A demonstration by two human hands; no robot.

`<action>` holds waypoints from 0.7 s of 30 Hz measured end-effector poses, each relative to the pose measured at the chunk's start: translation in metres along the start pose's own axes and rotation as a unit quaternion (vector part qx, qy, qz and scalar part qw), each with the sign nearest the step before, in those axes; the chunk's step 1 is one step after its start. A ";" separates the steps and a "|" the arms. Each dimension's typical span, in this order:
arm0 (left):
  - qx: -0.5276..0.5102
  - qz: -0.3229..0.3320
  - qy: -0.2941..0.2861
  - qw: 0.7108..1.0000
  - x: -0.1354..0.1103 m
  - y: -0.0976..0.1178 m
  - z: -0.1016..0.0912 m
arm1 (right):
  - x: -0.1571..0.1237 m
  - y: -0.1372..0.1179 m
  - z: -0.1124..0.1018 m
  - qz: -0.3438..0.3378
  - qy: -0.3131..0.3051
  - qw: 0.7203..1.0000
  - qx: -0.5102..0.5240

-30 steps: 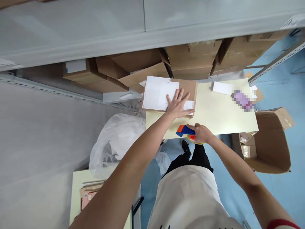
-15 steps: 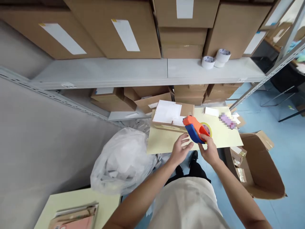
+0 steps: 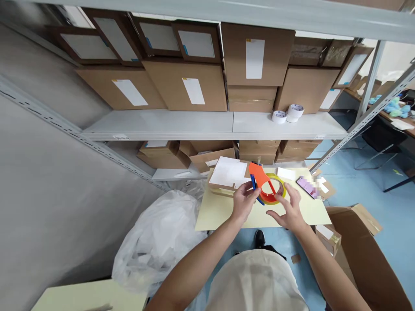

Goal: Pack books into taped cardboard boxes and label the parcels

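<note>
My left hand [image 3: 243, 202] is closed round the handle of the tape dispenser [image 3: 264, 185], which hangs just above the counter [image 3: 217, 214] at the centre of the frame; it sits right beside the flat box [image 3: 220, 190] topped with white sheets [image 3: 228, 172]; my right hand [image 3: 289, 210] is spread wide, fingertips near the roll's right rim, though I cannot tell if they touch; I judge a firm hold on the handle and a light right hand at the roll's edge work best here; a phone [image 3: 304, 185] lies further right; a plastic bag [image 3: 158, 242] slumps lower left.
</note>
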State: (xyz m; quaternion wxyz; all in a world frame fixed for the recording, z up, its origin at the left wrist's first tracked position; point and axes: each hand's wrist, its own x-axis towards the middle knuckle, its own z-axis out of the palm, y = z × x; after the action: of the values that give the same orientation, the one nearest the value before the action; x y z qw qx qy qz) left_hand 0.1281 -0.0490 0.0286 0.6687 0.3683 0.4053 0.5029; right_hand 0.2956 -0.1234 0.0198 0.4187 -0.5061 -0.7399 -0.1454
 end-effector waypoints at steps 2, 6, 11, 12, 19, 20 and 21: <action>0.010 0.017 -0.001 1.000 0.021 0.006 0.007 | 0.009 0.023 -0.001 0.054 -0.025 0.997 0.051; 0.020 0.029 -0.005 0.999 0.066 0.019 0.027 | 0.036 0.073 0.012 0.108 -0.057 0.982 0.142; 0.049 0.143 -0.022 0.988 0.137 0.033 0.061 | 0.102 0.134 0.051 0.192 -0.008 0.956 0.222; 0.062 0.168 -0.032 0.983 0.155 0.037 0.069 | 0.118 0.145 0.061 0.211 -0.001 0.948 0.237; 0.257 0.245 0.044 0.934 0.282 0.062 0.099 | 0.212 0.217 0.127 0.256 0.013 0.942 0.219; 0.279 0.245 0.049 0.927 0.295 0.063 0.100 | 0.218 0.224 0.135 0.262 0.007 0.943 0.204; 0.294 0.245 0.049 0.923 0.307 0.062 0.099 | 0.222 0.230 0.142 0.268 -0.002 0.944 0.190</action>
State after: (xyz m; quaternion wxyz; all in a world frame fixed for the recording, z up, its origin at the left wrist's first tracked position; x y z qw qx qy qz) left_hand 0.2463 0.2543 0.0718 0.3654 0.6109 0.4644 0.5269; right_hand 0.3987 0.2089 0.0556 0.5293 -0.5970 -0.5915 0.1165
